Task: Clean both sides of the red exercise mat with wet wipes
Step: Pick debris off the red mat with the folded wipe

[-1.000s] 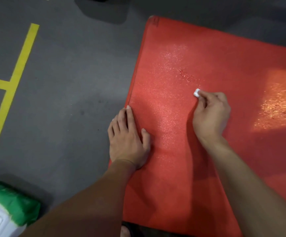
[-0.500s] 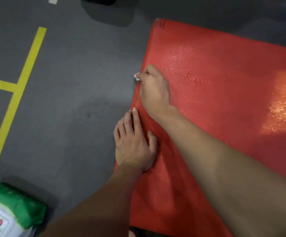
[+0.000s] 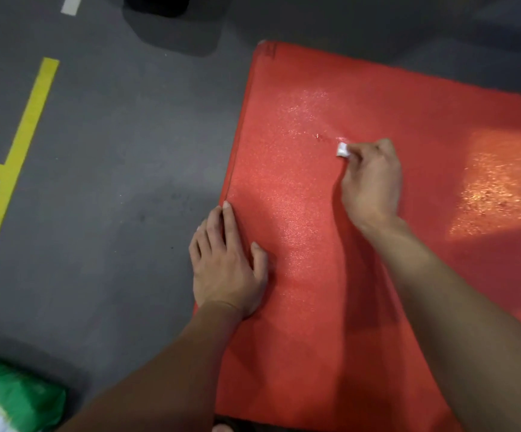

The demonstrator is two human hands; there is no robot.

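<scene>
The red exercise mat (image 3: 393,244) is lying flat on the grey floor (image 3: 112,182), filling the frame from 12 to 5 o'clock, its left edge running down toward 6. The right hand (image 3: 371,179) is pinching a small wadded wet wipe (image 3: 342,150) between thumb and curled fingertips, pressing it on the mat just beside a wet glistening spot (image 3: 321,137). The left hand (image 3: 228,263) is lying flat with fingers close together, straddling the mat's left edge, holding nothing, likely pinning it down. Risks: the wipe is looking tiny, so strokes are probably covering little and leaving missed strips; if the left hand is easing off, rubbing could be dragging or bunching the mat; wet sheen could be making the surface slippery under the palm. At 7 o'clock the green wipes pack (image 3: 12,397) is sitting well apart from the mat, partly cut off by the frame; can't tell if it's open or how full it is. Yellow floor tape (image 3: 22,145) is at 9 o'clock.
</scene>
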